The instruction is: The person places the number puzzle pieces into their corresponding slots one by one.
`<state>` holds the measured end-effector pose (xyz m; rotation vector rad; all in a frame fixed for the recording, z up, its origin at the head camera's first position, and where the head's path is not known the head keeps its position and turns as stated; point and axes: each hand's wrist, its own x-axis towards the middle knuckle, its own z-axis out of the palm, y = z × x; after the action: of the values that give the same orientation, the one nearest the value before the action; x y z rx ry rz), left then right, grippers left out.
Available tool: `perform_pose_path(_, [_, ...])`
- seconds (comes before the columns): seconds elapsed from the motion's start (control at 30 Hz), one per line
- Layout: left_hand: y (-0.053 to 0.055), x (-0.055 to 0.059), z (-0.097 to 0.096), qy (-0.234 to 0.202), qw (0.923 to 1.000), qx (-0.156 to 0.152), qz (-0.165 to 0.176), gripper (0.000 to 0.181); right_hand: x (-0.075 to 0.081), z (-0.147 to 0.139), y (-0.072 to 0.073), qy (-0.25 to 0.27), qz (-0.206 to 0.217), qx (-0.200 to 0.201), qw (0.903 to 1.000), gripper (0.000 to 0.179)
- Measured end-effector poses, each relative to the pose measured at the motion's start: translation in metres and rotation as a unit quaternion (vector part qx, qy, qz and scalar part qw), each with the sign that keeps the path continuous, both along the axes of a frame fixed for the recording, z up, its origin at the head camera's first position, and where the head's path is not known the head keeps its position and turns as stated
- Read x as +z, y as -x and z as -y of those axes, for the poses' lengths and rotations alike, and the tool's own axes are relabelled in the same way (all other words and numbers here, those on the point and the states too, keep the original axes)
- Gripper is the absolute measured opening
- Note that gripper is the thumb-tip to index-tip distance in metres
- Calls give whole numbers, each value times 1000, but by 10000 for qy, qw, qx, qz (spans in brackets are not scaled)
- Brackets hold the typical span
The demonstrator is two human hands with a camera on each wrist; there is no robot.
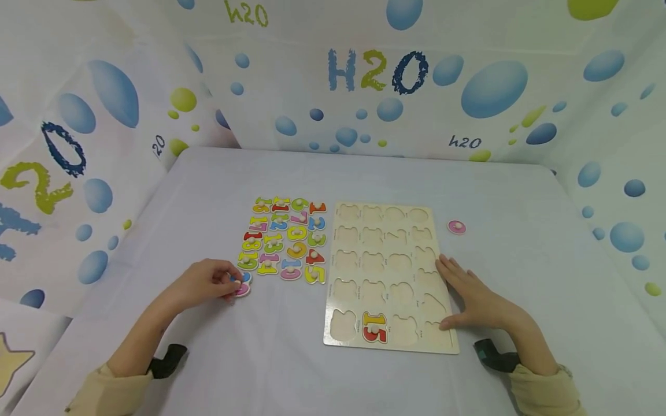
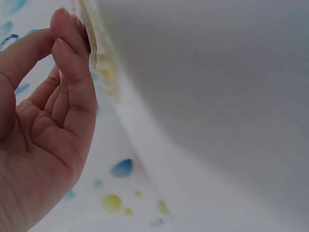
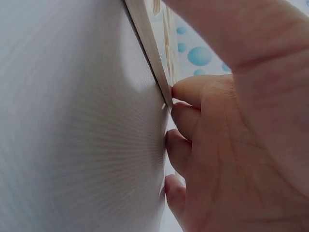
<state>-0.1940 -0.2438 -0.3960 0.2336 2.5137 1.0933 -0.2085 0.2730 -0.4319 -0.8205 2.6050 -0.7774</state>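
Observation:
My left hand (image 1: pixel 200 284) pinches a blue and pink wooden number piece (image 1: pixel 242 289) between thumb and fingers, at the near left corner of the group of number pieces. In the left wrist view the piece's thin edge (image 2: pixel 91 38) shows at the fingertips; its digits are partly covered by them. My right hand (image 1: pixel 481 301) rests with spread, relaxed fingers along the right edge of the wooden puzzle board (image 1: pixel 385 277). The right wrist view shows its fingertips at the board's side (image 3: pixel 149 46). A yellow and red 15 piece (image 1: pixel 374 328) sits in the board's nearest row.
Several knobbed number pieces (image 1: pixel 296 233) lie in columns left of the board. A pink round piece (image 1: pixel 457 227) lies beyond the right hand, right of the board. Dark wrist straps (image 1: pixel 169 359) stick out by both sleeves. A patterned cloth (image 1: pixel 291 75) hangs behind the table.

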Motion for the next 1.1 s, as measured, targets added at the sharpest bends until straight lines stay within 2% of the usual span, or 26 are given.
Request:
perform_pose_path(0.13, [-1,15,-29,-262,9989,-305,-248,16,0,0,0,4,4,-16,10000,118])
perform_pose_path(0.27, [-3,23,-79,-573,9927,-955,-465,11,0,-2,-1,-26,-34,-15,10000,118])
perform_pose_path(0.4, [-5,15,-123,-672,9860,-1475,-403,6,-1,-3,-1,12,-44,1,10000,117])
perform_pose_path(0.5, [-8,4,-144,-670,9840,-1639,-214,6,-2,-3,0,44,-33,28,10000,116])
perform_pose_path(0.7, [-13,-11,-160,-737,9831,-1673,56,8,-3,-3,1,7,-51,50,10000,117])
perform_pose_path(0.87, [-16,-15,-164,-781,9818,-1726,158,5,-2,-3,1,22,-5,27,10000,117])
perform_pose_path(1.1, [-18,-18,-166,-798,9849,-1505,317,10,0,0,0,20,97,-26,9999,117])
